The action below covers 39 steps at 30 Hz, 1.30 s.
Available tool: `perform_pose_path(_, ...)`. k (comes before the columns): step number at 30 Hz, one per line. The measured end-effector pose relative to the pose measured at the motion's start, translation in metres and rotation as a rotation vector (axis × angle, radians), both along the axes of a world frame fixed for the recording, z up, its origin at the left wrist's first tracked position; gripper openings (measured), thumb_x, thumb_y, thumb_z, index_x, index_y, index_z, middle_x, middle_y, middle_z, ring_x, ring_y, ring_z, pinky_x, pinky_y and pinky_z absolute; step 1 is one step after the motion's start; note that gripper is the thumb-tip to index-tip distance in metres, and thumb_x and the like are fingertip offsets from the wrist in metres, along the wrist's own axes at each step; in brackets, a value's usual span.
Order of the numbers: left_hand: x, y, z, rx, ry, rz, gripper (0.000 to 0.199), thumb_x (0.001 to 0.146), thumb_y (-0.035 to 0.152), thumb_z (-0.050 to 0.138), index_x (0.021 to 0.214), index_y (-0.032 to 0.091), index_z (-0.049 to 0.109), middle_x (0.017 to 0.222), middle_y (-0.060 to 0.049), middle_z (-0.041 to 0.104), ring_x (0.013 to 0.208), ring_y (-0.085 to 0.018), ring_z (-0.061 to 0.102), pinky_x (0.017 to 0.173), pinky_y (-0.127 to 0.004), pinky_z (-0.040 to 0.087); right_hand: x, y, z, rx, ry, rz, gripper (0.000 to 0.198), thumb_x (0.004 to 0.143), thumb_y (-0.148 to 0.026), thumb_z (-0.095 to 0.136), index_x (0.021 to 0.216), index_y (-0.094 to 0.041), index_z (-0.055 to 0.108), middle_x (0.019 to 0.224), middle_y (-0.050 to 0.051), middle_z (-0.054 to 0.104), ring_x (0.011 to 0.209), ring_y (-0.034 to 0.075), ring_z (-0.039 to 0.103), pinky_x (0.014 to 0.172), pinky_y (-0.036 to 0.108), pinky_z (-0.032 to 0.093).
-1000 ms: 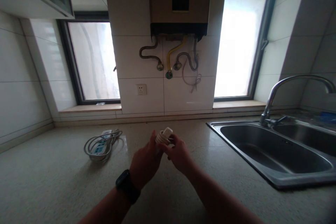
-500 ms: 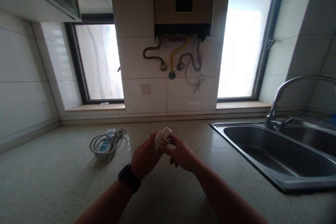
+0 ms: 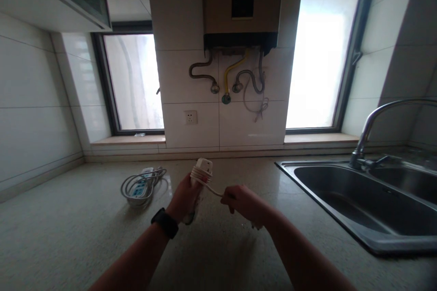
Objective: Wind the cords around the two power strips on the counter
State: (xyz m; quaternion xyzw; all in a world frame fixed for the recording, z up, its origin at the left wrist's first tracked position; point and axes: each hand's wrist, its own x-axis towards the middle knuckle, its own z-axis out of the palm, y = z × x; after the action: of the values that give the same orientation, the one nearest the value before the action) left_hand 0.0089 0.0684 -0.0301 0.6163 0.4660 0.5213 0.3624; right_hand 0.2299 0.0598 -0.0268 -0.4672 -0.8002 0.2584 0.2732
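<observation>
A white power strip (image 3: 204,163) with its cord wound round the middle is held above the counter. My left hand (image 3: 186,198), with a dark watch on the wrist, is closed round the strip and the wound cord. From those turns a length of white cord (image 3: 214,191) runs right to my right hand (image 3: 243,200), whose fingers are pinched on it. A plug (image 3: 256,226) hangs below my right wrist, partly hidden. On the counter to the left lies a second power strip (image 3: 139,187), blue and white, with a loosely coiled grey cord (image 3: 127,186).
A steel double sink (image 3: 321,209) with a tall curved faucet (image 3: 367,127) is set into the counter (image 3: 85,236) on the right. The back wall carries a socket (image 3: 190,117) and a water heater (image 3: 218,4) with hoses. An overhead cabinet (image 3: 68,0) juts in at upper left.
My right hand has moved right, away from the left, drawing out a stretch of cord. My left hand has shifted slightly left and turned the strip. The view has moved slightly.
</observation>
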Motion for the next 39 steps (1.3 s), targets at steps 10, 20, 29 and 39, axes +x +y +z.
perform_pose_path(10, -0.001, -0.007, 0.004, -0.172, -0.227, -0.16, 0.057, 0.081, 0.073, 0.062, 0.096, 0.018, 0.056, 0.071, 0.0, 0.061, 0.058, -0.019, 0.066, 0.049, -0.025, 0.047, 0.014, 0.014, -0.006, -0.204, 0.137, 0.052, 0.018, 0.086, -0.028, 0.059, 0.081, -0.017, 0.071, 0.052, -0.007, 0.045, 0.043, 0.006, 0.036, 0.042, 0.017, 0.025)
perform_pose_path(20, -0.007, 0.013, -0.011, 0.116, -0.072, -0.142, 0.048, 0.095, 0.061, 0.049, 0.114, 0.018, 0.057, 0.103, -0.008, 0.067, 0.102, -0.022, 0.066, 0.095, -0.038, 0.051, 0.019, -0.011, 0.022, -0.179, 0.111, 0.229, 0.027, 0.088, -0.032, 0.06, 0.072, -0.014, 0.072, 0.053, -0.006, 0.043, 0.048, 0.006, 0.032, 0.045, 0.019, 0.024)
perform_pose_path(29, -0.012, 0.009, -0.006, 0.339, 0.252, -0.074, 0.05, 0.103, 0.049, 0.038, 0.139, 0.016, 0.047, 0.135, -0.015, 0.06, 0.126, -0.023, 0.056, 0.111, -0.04, 0.039, 0.01, -0.041, 0.045, -0.186, 0.121, 0.478, 0.036, 0.091, -0.041, 0.06, 0.07, -0.013, 0.068, 0.058, -0.003, 0.051, 0.052, 0.007, 0.04, 0.05, 0.019, 0.031)
perform_pose_path(39, -0.027, 0.012, -0.001, 0.3, 0.501, 0.112, 0.065, 0.098, 0.046, 0.049, 0.156, 0.025, 0.029, 0.139, -0.017, 0.054, 0.12, -0.029, 0.062, 0.102, -0.045, 0.046, 0.013, -0.04, 0.043, -0.211, 0.104, 0.489, 0.036, 0.092, -0.041, 0.06, 0.07, -0.013, 0.068, 0.056, -0.005, 0.048, 0.049, 0.006, 0.039, 0.047, 0.019, 0.029)
